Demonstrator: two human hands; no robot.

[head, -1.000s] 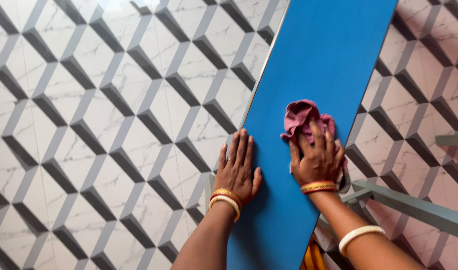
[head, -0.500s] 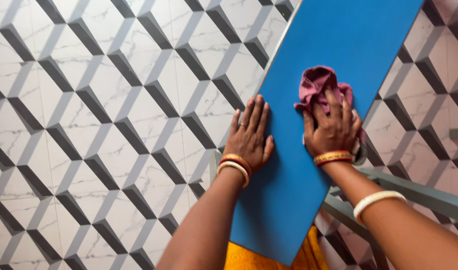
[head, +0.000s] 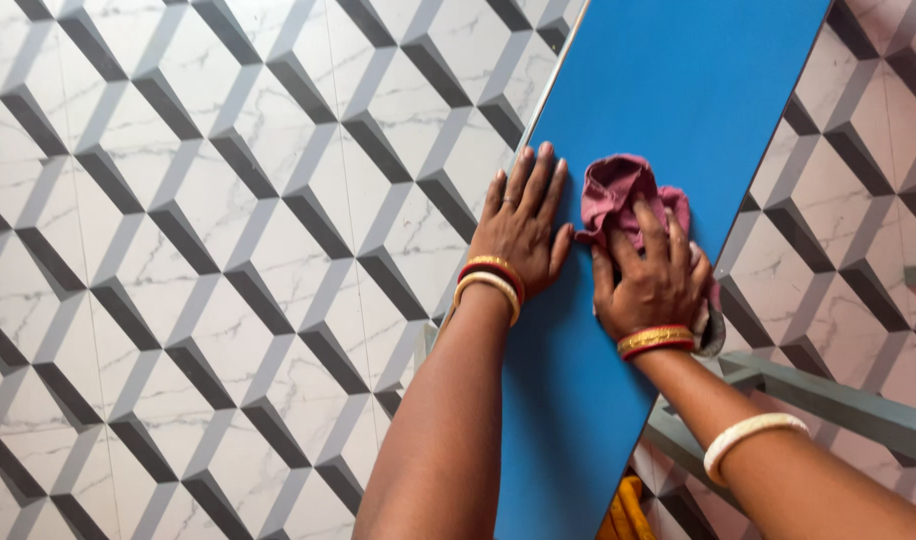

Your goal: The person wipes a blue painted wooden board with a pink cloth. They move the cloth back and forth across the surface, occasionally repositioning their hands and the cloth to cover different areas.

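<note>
The long blue board (head: 668,110) slants across the view above the patterned tile floor (head: 178,250), resting on a grey metal frame (head: 828,400). The right hand (head: 650,285) is closed over a crumpled maroon cloth (head: 618,195), pressing it to the board; the left hand (head: 523,225) lies flat, fingers spread, bracing the near edge. Wiping well likely needs steady pressure and overlapping lengthwise strokes.

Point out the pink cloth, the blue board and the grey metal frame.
pink cloth (head: 618,195), head view, bunched upper fold.
blue board (head: 678,80), head view, bare upper face.
grey metal frame (head: 838,400), head view, right-hand bar.
</note>
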